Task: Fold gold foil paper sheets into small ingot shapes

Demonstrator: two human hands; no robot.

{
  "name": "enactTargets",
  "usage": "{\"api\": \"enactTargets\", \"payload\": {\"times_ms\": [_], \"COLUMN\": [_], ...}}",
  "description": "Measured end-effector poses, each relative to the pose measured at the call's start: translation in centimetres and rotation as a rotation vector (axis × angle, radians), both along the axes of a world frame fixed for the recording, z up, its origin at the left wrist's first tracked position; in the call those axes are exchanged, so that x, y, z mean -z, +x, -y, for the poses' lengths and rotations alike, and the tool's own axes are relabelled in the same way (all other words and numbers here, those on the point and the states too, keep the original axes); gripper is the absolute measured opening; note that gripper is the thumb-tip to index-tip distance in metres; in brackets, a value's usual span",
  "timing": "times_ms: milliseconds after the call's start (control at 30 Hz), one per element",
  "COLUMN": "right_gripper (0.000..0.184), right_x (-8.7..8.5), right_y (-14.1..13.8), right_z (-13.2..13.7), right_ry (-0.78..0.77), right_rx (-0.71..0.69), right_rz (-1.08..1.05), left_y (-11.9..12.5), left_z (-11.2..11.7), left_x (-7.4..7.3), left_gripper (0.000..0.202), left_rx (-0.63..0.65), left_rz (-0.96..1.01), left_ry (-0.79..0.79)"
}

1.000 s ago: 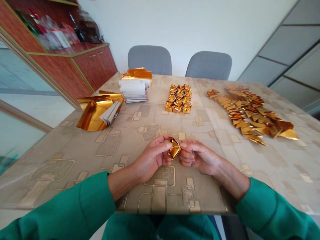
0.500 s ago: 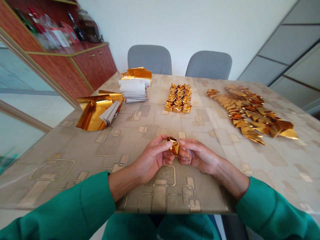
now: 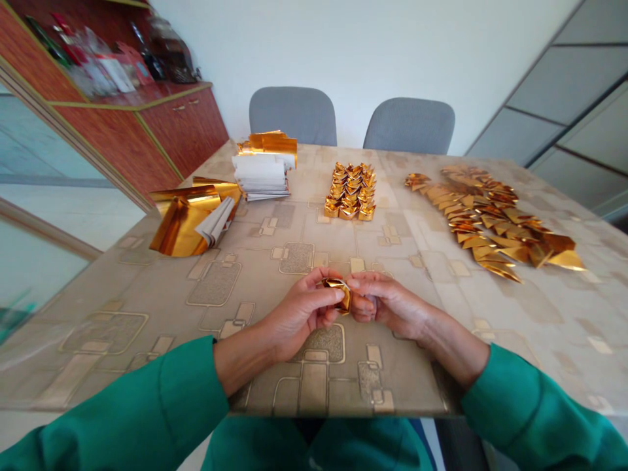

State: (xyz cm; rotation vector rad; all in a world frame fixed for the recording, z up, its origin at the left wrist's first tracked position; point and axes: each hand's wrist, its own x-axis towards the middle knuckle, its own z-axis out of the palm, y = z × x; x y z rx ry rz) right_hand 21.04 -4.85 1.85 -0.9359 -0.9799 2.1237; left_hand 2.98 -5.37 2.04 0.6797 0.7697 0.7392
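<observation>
A small gold paper piece (image 3: 337, 292) is pinched between the left hand (image 3: 300, 314) and right hand (image 3: 387, 302). The fingers of both are closed on it, above the desk (image 3: 147, 307).

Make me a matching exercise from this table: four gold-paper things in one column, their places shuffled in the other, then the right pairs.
Things
1. small folded gold piece
2. block of folded gold ingots
3. spread of flat gold triangles
4. stack of white-backed sheets

Places
A. right side of the table
B. pinched between left hand and right hand
C. far left, behind the curled gold sheets
D. far middle of the table

Pairs: 1-B, 2-D, 3-A, 4-C
</observation>
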Motion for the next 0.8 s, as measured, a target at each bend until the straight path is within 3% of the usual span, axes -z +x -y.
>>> {"api": "enactTargets", "payload": {"times_ms": [433, 800], "right_gripper": [0.023, 0.023], "right_x": [0.21, 0.06], "right_y": [0.74, 0.97], "right_z": [-0.19, -0.40], "right_ry": [-0.056, -0.065], "right_rx": [-0.014, 0.005], "right_rz": [-0.070, -0.115], "left_y": [-0.09, -0.24], "left_z": [-0.35, -0.54], "left_x": [-0.18, -0.10], "left_gripper": [0.030, 0.028], "left_rx": [0.014, 0.040], "left_rz": [0.184, 0.240], "left_ry": [-0.116, -0.075]}}
